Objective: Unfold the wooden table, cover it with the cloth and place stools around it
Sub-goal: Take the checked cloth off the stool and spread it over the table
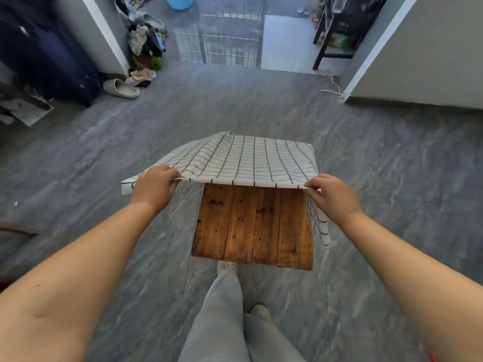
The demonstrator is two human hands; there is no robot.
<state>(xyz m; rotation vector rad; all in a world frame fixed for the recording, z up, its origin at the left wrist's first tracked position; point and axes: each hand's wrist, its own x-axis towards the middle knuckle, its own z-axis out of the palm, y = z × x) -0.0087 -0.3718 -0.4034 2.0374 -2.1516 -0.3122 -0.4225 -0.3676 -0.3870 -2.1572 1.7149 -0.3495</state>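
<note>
Unfolding judged done: small square table of warm brown, knotty wooden planks [252, 231] standing open and level on the glossy grey marbled floor [392, 205], just ahead of the feet. Covering about half done: thin white woven cloth with a fine black grid [248, 160] spread over the far part of the top, near part of the planks bare. Near edge of the cloth lifted clear of the wood and stretched between both hands. Left hand [154, 186] pinching that edge a little inward of its left corner, fingers curled down against the thumb. Right hand [330, 195] pinching the right end likewise, with a loose flap hanging beside the table's right edge. Left to do, by this reading: drawing the cloth to the near edge, lowering it, smoothing it. No stools anywhere in view, so that step not yet begun. Cloth soft and light, billowed and rippled toward its far left corner; probably quick to slide on the wood. Planks hard, straight-seamed, blotched with dark knots. Farther off: beige slipper [121, 88] and a heap of clothes [145, 43] by the left wall.
</note>
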